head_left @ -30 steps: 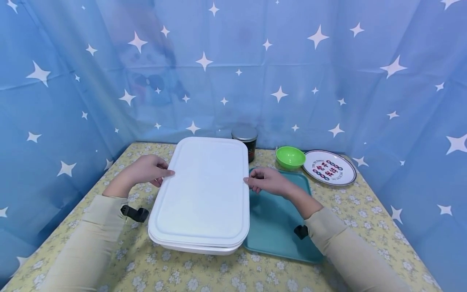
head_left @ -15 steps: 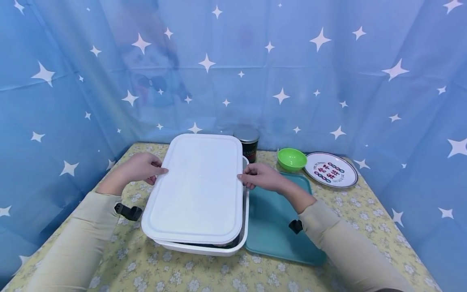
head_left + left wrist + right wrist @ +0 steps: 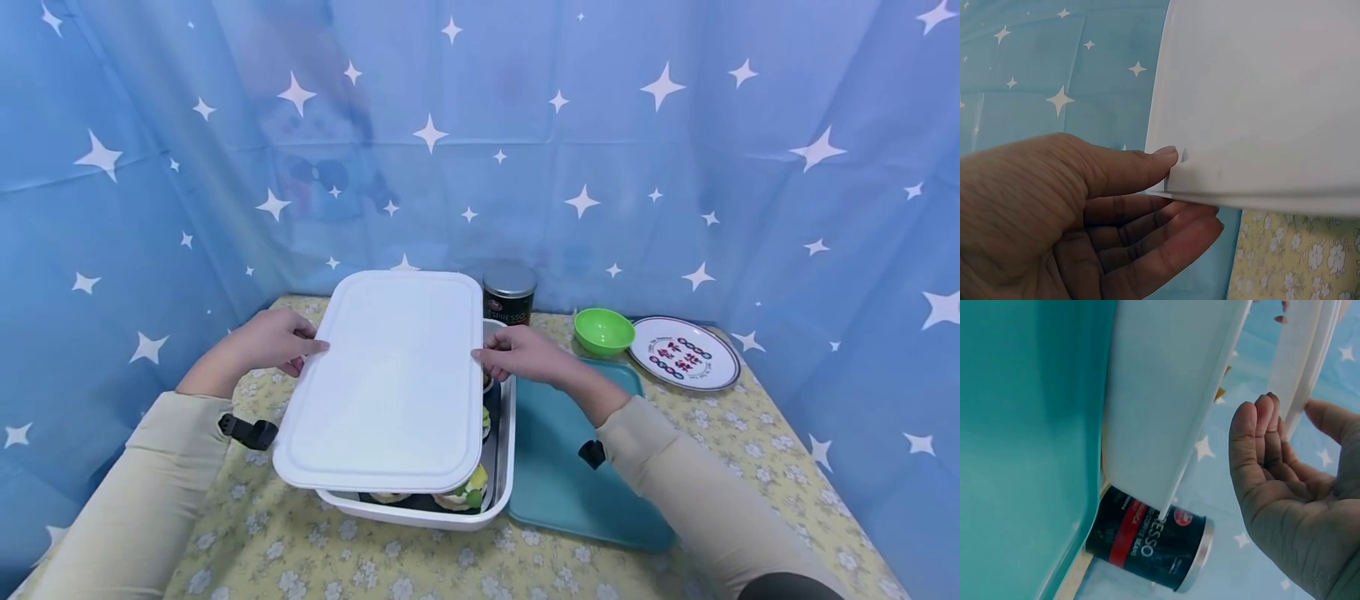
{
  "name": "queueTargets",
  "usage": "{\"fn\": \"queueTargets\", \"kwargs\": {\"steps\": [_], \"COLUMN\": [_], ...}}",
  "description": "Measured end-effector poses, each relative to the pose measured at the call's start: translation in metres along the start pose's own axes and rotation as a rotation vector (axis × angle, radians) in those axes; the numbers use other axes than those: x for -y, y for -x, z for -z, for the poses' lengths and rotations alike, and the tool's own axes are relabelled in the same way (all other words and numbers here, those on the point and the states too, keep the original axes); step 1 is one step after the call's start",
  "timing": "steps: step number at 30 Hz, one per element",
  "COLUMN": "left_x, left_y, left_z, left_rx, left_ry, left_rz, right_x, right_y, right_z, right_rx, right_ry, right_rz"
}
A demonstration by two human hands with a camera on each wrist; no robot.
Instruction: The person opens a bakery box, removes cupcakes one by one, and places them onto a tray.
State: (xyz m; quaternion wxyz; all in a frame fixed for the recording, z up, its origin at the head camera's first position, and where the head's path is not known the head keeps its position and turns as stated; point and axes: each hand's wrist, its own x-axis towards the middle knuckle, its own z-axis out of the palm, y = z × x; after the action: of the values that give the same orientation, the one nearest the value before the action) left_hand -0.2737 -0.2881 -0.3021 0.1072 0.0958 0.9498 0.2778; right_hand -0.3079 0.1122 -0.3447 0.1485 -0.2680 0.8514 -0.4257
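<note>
A white rectangular lid (image 3: 390,383) is held tilted above a white rectangular container (image 3: 512,442). My left hand (image 3: 273,340) pinches the lid's left edge, thumb on top and fingers beneath, as the left wrist view shows. Its opposite edge is pinched by my right hand (image 3: 525,354). Along the uncovered right and front sides, small round pastries (image 3: 459,496) with green and yellow toppings show inside on a dark bottom. The lid hides the rest of the container's contents.
To the container's right lies a teal tray (image 3: 585,475). A dark espresso can (image 3: 508,304) with a silver lid stands behind. A green bowl (image 3: 603,332) and a white patterned plate (image 3: 712,358) sit at the back right. Blue star-printed cloth (image 3: 510,200) hangs behind the table.
Both hands have shifted the lid leftward off the container. The container's right side and some pastries have come into view.
</note>
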Motion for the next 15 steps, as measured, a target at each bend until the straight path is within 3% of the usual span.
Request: {"fn": "queueTargets", "kwargs": {"steps": [15], "left_x": [0.026], "left_y": [0.012], "left_z": [0.025], "left_rx": [-0.004], "left_ry": [-0.067], "left_rz": [0.057], "right_x": [0.025], "right_y": [-0.033], "right_z": [-0.023], "right_rx": [0.045], "right_ry": [0.079], "right_rz": [0.007]}}
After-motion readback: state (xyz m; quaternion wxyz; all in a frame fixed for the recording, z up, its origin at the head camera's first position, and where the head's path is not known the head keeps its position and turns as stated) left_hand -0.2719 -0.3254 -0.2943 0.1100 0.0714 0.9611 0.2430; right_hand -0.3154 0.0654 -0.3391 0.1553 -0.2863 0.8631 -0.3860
